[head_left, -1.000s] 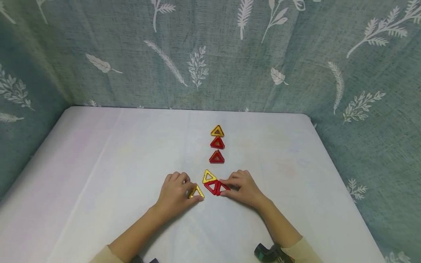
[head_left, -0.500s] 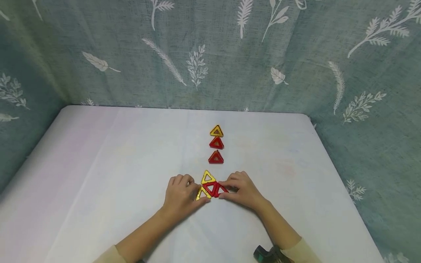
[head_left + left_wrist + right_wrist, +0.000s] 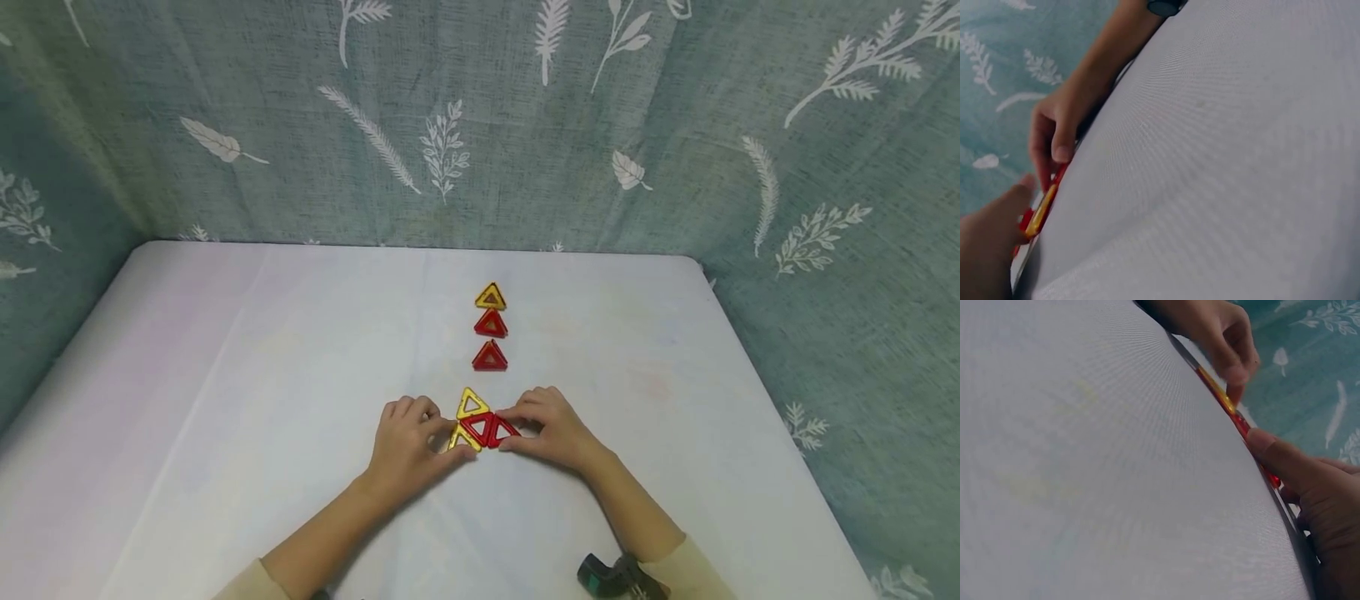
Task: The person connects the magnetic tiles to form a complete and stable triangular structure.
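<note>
Between my hands, several triangular magnetic tiles lie flat on the table, edge against edge. My left hand (image 3: 411, 437) pinches the lower yellow triangle tile (image 3: 454, 440) between thumb and index finger. That tile touches the left side of the middle red triangle tile (image 3: 476, 428). Above the red one sits another yellow triangle tile (image 3: 470, 404). On the right, my right hand (image 3: 551, 427) holds the outer red triangle tile (image 3: 501, 431) between thumb and index finger, against the middle one. In the left wrist view, the yellow tile (image 3: 1041, 209) shows edge-on beside the left thumb.
Farther back stand three triangular pieces in a column: a yellow one (image 3: 491, 297), a red one (image 3: 491, 323) and a nearer red one (image 3: 490, 356). A white cloth covers the table (image 3: 300, 333). Green leaf-patterned fabric (image 3: 300, 167) hangs behind and at the sides.
My left hand has moved right, bringing the lower yellow triangle tile from apart to touching the middle red one. My right hand has stayed nearly still on its red tile.
</note>
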